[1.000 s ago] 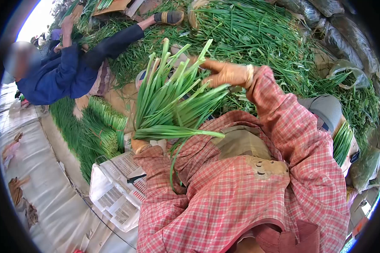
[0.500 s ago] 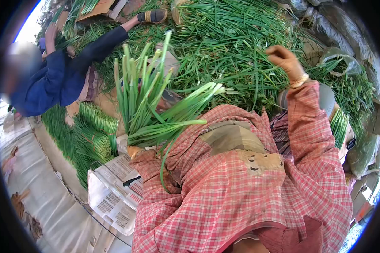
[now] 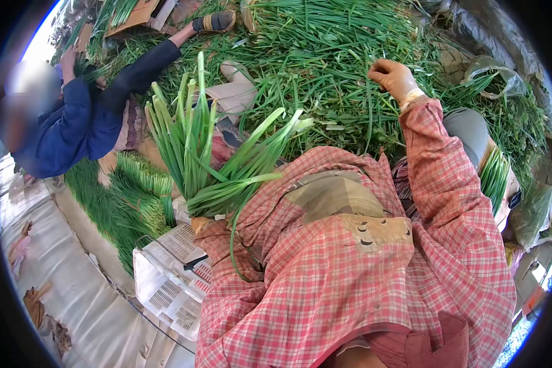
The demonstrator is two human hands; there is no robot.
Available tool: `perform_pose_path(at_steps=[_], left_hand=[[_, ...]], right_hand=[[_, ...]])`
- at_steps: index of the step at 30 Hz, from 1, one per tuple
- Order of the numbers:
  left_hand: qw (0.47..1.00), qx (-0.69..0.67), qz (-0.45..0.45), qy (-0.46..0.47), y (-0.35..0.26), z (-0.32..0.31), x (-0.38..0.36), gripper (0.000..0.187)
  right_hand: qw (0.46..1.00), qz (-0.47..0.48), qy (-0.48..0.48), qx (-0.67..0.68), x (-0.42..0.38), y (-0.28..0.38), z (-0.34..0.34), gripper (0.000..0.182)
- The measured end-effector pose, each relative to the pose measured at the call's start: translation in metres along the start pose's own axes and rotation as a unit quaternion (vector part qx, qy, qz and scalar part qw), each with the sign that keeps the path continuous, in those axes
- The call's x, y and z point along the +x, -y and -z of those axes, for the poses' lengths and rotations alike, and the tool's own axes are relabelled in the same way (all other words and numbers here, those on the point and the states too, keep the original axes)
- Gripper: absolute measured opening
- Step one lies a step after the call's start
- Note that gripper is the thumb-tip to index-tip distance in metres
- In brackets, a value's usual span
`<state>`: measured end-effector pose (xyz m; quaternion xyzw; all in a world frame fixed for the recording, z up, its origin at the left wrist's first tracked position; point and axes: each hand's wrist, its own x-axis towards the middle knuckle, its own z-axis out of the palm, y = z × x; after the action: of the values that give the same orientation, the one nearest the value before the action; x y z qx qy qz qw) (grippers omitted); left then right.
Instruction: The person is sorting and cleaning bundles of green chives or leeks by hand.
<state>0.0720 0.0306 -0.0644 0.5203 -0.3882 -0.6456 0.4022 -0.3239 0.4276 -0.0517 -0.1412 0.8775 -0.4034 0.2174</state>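
Above the left hand [image 3: 198, 224] clamping them, green stalks [image 3: 194, 161], long axes fanned upward, pale ends outermost; right hand [image 3: 394, 78], hold unclear.

The beige floor [image 3: 86, 230] carries a loose spread of long green leafy stalks [image 3: 331, 67] and tied bundles of slender green stalks [image 3: 144, 205].

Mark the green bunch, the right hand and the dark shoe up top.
Green bunch [image 3: 195, 173]: head view, on the stalks near mid-bunch.
Right hand [image 3: 397, 80]: head view, on the back of the hand.
Dark shoe [image 3: 214, 22]: head view, on its upper.
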Motion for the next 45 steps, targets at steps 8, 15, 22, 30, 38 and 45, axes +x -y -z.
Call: perform_pose_path(at_steps=[8,15,22,30,38,45], left_hand=[[1.000,0.016,0.002,0.000,-0.003,0.003,-0.004,0.035],[1.000,0.024,0.008,-0.017,0.003,0.009,-0.007,0.036],[0.999,0.015,0.006,-0.039,0.004,0.024,-0.023,0.038],[0.988,0.151,-0.041,-0.004,-0.019,0.016,-0.022,0.040],[0.957,-0.257,0.027,0.129,-0.002,0.021,0.007,0.038],[0.925,-0.371,0.058,0.055,-0.030,-0.030,-0.022,0.037]], right_hand=[[0.933,-0.006,0.159,0.322,-0.064,0.062,-0.130,0.027],[0.968,0.071,-0.034,0.237,-0.050,0.030,-0.040,0.013],[0.858,0.166,-0.182,-0.450,-0.043,0.034,0.025,0.025],[0.849,0.061,0.377,0.365,-0.097,0.193,-0.148,0.036],[0.681,0.051,0.410,0.605,-0.126,0.141,-0.002,0.036],[0.717,0.169,0.237,0.633,-0.139,0.098,0.064,0.031]])
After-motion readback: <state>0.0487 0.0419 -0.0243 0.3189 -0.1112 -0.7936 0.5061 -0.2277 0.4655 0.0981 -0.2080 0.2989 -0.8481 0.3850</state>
